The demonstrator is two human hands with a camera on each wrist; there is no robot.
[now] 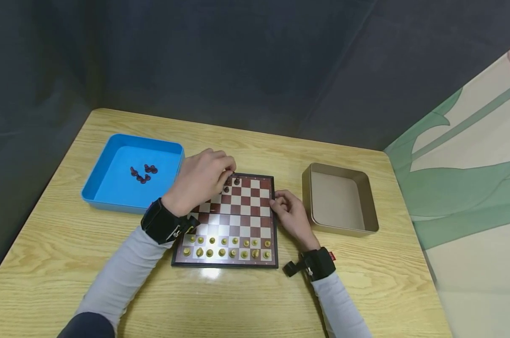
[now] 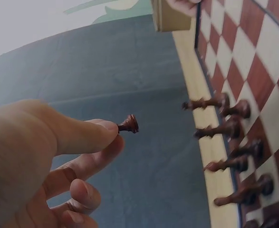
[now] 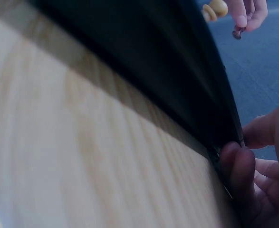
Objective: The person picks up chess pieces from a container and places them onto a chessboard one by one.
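Observation:
My left hand (image 1: 201, 178) is over the far left part of the chessboard (image 1: 250, 213). Between thumb and forefinger it pinches a dark brown chess piece (image 2: 129, 124), its base showing and its top covered by the fingertips. Several dark chess pieces (image 2: 229, 127) stand on the far rows, partly hidden by this hand in the head view. Two rows of gold chess pieces (image 1: 222, 252) line the near side. At the board's right edge, my right hand (image 1: 294, 216) grips the black rim (image 3: 177, 71), thumb above and curled fingers against the side.
A blue tray (image 1: 124, 206) at the left has several dark chess pieces (image 1: 140, 177) lying in it. To the right of the board stands a gold rectangular tin (image 1: 343, 228), close to the right hand. Dark cloth (image 1: 238, 65) hangs behind the wooden table (image 1: 238, 305).

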